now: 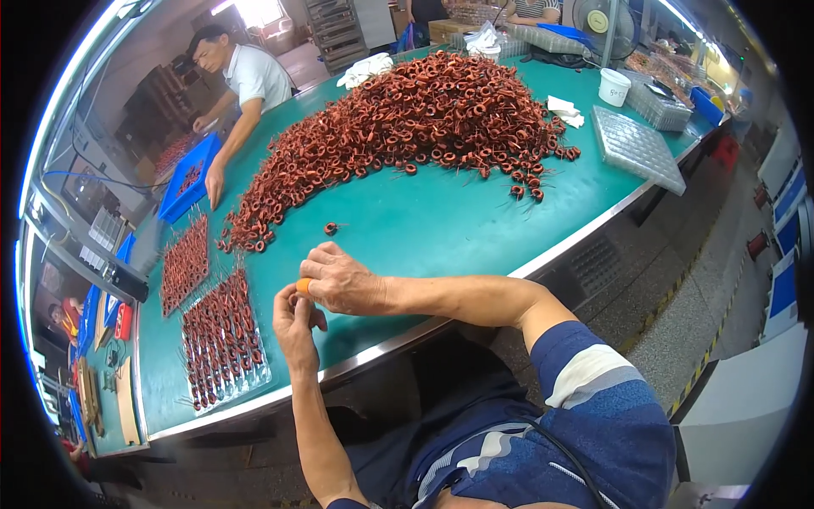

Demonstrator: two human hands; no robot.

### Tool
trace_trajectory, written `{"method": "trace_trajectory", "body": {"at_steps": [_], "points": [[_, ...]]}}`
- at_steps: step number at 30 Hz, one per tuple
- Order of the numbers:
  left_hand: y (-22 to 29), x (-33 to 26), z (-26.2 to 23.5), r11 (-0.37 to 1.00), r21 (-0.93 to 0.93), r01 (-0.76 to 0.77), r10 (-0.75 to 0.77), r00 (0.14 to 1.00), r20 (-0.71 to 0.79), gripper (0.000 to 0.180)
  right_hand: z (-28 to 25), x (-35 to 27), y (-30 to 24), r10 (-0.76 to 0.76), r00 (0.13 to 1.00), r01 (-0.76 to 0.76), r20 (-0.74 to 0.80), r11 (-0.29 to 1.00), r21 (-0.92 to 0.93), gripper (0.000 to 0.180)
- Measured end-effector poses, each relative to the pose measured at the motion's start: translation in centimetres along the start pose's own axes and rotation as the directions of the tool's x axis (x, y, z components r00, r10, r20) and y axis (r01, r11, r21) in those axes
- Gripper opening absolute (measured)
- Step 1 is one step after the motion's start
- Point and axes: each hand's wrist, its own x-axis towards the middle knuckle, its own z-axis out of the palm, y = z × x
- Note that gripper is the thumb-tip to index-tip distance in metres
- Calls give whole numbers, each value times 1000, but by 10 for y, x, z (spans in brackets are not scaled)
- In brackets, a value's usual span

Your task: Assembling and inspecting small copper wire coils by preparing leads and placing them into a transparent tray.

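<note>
Your left hand (295, 332): fingers curled, meeting the right; whether it grasps anything cannot be told.
Your right hand (343, 284): fingers bent, orange band (303, 286) at a finger; any contents hidden.
Single red ring (331, 228): on the green table (458, 229), just beyond your right hand.
Heap of red rings (415, 114): farther back.
Clear tray (264, 374): left of your hands, holding rows of rings.
</note>
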Motion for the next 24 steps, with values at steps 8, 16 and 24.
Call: {"method": "trace_trajectory", "body": {"at_steps": [8,16,24], "points": [[-6,-1,0,988,151,12,-12,1000,-1,13,5,1,2,168,985,-160,-26,967,196,14],[28,0,3,978,-70,195,-188,977,97,20,-10,8,11,614,657,-706,437,300,641,27],[26,-4,18,966,-219,138,-148,988,-33,14,2,6,19,555,512,-674,656,-214,707,22]]}}
